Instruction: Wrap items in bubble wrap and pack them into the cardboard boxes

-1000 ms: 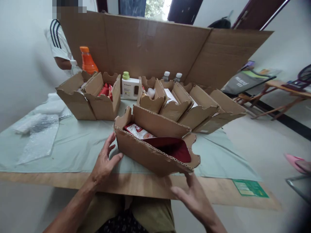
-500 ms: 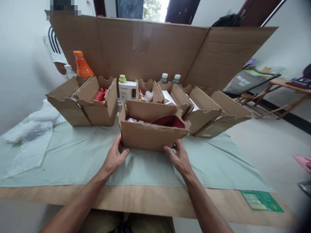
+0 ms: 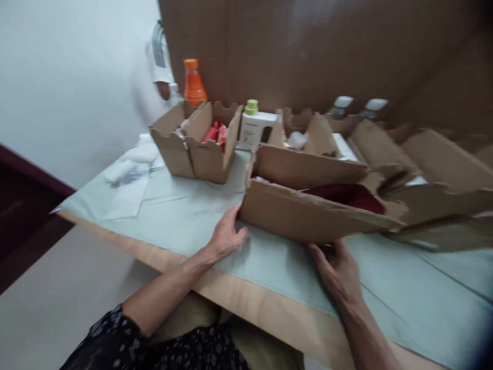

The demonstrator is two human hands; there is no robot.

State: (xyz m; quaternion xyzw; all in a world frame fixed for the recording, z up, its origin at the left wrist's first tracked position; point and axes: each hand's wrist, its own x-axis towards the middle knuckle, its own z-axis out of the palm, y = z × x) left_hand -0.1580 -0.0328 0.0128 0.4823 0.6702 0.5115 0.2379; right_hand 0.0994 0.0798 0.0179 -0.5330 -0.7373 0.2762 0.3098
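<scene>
A long open-topped cardboard box (image 3: 292, 213) sits in front of me on the pale green cloth, with dark red fabric (image 3: 346, 196) inside. My left hand (image 3: 225, 235) holds its lower left corner, fingers against the end and thumb toward the front. At the lower right, my right hand (image 3: 339, 272) grips the bottom edge; the fingertips are partly hidden by the cardboard. Behind this box, more cardboard boxes (image 3: 208, 156) stand in a row, one with red packets (image 3: 215, 133) in it. A white bottle with a green cap (image 3: 252, 128) stands between them.
An orange bottle (image 3: 194, 85) and clear bottles with white caps (image 3: 341, 105) stand behind the row. A tall cardboard panel (image 3: 269, 56) rises at the back. Bubble wrap (image 3: 129, 190) lies at the left of the cloth (image 3: 185, 210). A person's sleeve (image 3: 162, 56) shows beyond.
The view has swung left and closer, so everything sits further right in it and the panel's top is out of sight. Both hands stay at the same corners of the front box.
</scene>
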